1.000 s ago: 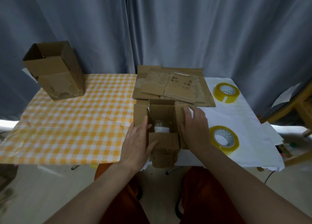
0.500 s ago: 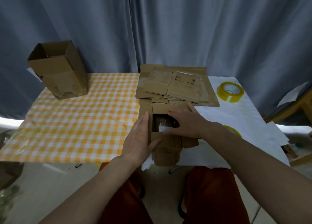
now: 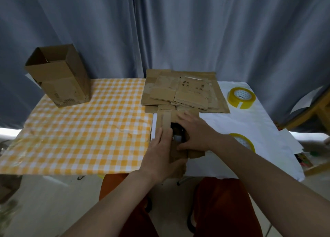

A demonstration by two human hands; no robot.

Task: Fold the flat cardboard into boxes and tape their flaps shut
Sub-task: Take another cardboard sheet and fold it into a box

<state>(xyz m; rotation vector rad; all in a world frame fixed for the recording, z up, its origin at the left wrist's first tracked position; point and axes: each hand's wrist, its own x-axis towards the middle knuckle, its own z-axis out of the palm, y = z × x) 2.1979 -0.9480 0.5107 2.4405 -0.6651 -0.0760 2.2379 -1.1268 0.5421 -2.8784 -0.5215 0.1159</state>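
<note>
The small box (image 3: 175, 138) sits at the table's near edge, at 6 o'clock from the flat cardboard stack (image 3: 182, 91). The left hand (image 3: 159, 158) lies flat-fingered against its left flap, while the right hand (image 3: 194, 131) presses the right flap inward with straight fingers. One tape roll (image 3: 241, 97) lies at 2 o'clock of the box.

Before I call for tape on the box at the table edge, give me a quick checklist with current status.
1. Right flap folded down: ok, the right hand presses it flat over the box.
2. Left flap folded down: not ok, the left hand lies against it and it stands partly up.
3. Opening closed: not ok, a dark gap shows between the flaps.
4. Tape within reach: ok, the near tape roll lies just right of the box, partly hidden by the right forearm.
5. A hand free to take tape: not ok, both are on the box.
6. Box fully on the table: cannot tell, its near end seems to overhang.
</note>
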